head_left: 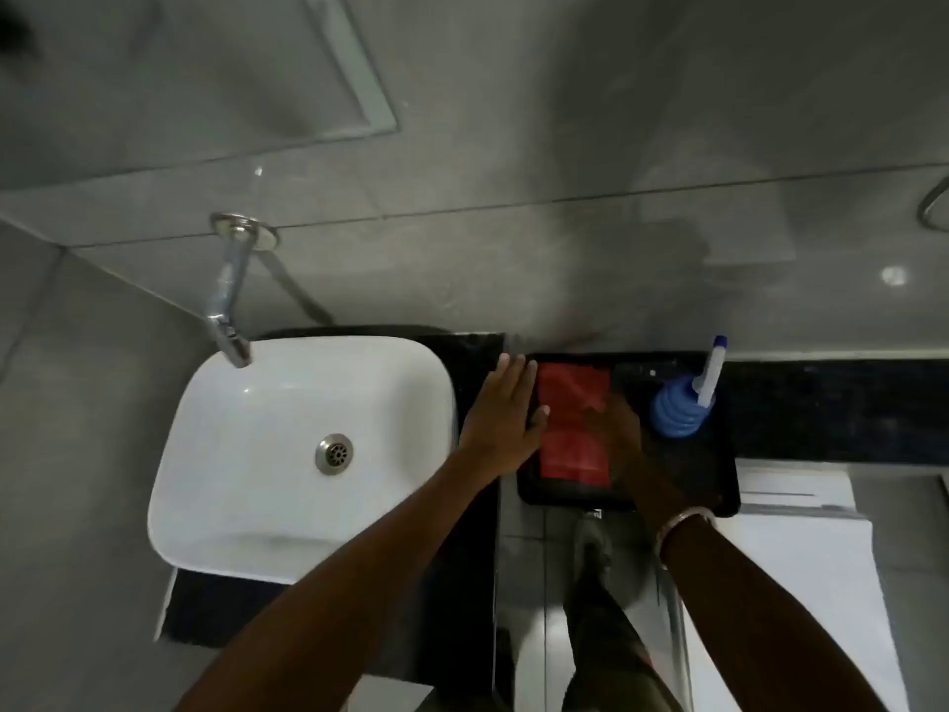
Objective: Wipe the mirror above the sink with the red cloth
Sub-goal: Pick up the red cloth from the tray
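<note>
A folded red cloth (572, 423) lies flat in a black tray (688, 470) on the dark counter, right of the white sink (257, 444). My left hand (506, 418) rests flat with fingers spread on the tray's left edge, its thumb touching the cloth. My right hand (613, 429) lies on the right side of the cloth, fingers extended and holding nothing that I can make out. The mirror (205, 64) hangs on the grey tiled wall above the sink, its lower right corner showing at the top left.
A blue spray bottle (678, 411) with a white nozzle stands in the tray's right end. A chrome tap (228, 295) juts from the wall over the sink. A white surface (801, 547) lies at the lower right. My leg and shoe show below the counter.
</note>
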The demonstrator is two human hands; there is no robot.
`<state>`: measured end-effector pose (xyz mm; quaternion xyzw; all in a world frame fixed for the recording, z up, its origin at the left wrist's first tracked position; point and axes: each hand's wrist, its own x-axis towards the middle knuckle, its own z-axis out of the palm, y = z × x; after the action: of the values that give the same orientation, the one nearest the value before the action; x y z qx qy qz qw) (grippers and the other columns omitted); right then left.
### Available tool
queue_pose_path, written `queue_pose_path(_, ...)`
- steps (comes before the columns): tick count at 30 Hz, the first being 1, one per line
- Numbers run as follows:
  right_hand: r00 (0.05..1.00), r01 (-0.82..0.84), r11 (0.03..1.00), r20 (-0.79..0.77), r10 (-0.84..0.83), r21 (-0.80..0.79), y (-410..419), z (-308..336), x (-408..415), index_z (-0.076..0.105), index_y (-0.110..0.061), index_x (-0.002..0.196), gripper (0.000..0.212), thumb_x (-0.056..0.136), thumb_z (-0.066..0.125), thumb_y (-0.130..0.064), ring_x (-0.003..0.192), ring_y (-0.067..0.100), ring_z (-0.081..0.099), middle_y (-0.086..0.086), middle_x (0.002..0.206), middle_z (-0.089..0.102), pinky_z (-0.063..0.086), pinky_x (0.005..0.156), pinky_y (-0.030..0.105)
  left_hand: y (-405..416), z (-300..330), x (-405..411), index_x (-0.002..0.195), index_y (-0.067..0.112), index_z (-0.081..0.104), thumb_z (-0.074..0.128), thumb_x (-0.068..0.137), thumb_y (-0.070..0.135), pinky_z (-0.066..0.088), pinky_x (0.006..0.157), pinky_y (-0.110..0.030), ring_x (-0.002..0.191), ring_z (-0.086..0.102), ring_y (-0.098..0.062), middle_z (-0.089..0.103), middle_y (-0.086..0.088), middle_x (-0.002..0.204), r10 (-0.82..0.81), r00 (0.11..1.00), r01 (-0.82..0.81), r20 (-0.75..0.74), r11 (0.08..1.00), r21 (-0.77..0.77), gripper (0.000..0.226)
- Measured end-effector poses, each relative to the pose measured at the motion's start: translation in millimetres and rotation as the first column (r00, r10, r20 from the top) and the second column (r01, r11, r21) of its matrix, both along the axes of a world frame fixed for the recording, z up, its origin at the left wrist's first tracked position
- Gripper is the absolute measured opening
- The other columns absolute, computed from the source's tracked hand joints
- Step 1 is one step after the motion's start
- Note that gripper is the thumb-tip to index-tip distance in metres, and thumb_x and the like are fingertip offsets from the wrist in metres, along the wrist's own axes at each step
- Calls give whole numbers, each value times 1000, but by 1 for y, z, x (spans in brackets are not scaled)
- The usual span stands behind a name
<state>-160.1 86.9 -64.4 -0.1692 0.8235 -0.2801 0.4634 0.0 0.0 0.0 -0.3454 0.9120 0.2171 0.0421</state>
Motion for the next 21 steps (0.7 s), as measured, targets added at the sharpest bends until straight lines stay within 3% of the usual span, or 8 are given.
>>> queue_pose_path(3,991,123,968,-84,-107,218,-13,-36,0,39,1,150,63,100,58,-33,143,40,43,23,155,44,35,120,49,2,-45,-17,165,4,7,39,111,40,-2,132,-39,162,-8,-31,2,-15,175,-22,990,14,141,998,59,72)
queue_pose_path(5,979,176,954,-140,-145,244,-23,-47,9,38,-1,149,69,95,64,-36,145,38,40,21,155,41,32,121,49,5,-65,-20,165,4,5,37,111,41,-3,131,-38,162,-10,-30,0,-14,176,-8,980,-10,201,996,90,73)
queue_pose_path(7,977,163,962,-168,-127,217,-29,-57,15,43,-1,144,69,93,68,-38,139,38,49,22,149,50,40,115,48,10,-82,-22,166,5,5,37,111,40,-1,131,-39,162,-10,-29,0,-13,176,-3,973,-26,229,992,124,72)
queue_pose_path(11,992,41,989,-123,-23,141,-37,-61,16,70,1,110,45,91,70,-39,106,36,72,20,115,74,56,83,39,19,-91,-16,165,4,11,36,112,34,1,132,-37,163,-8,-28,5,-13,176,36,985,-62,169,987,146,66)
queue_pose_path(13,994,19,990,-106,-4,142,-40,-54,12,69,1,115,51,89,72,-43,110,36,70,19,118,72,57,89,41,18,-89,-14,165,5,15,37,112,32,5,132,-37,163,-7,-25,8,-11,176,87,990,-105,107,980,171,63)
queue_pose_path(16,999,39,994,17,-41,106,-43,-38,5,63,0,129,53,89,73,-32,121,37,65,21,131,67,55,101,44,11,-76,-13,165,8,20,38,113,33,9,130,-35,163,-6,-20,11,-7,176,176,984,-172,13,942,288,60)
queue_pose_path(19,998,35,998,47,-37,46,-44,5,5,66,2,120,39,87,70,-18,117,39,66,22,123,68,56,99,47,7,-50,-13,165,16,25,38,113,34,9,128,-31,161,-1,-10,14,-3,175,380,920,-279,-98,809,518,56)
queue_pose_path(21,999,-25,999,19,26,-36,-50,47,10,63,2,104,26,82,70,-11,105,37,69,18,105,66,58,88,43,3,-28,-14,161,20,33,36,114,33,20,125,-29,159,18,-11,29,-3,171,619,773,-322,-137,570,756,49)
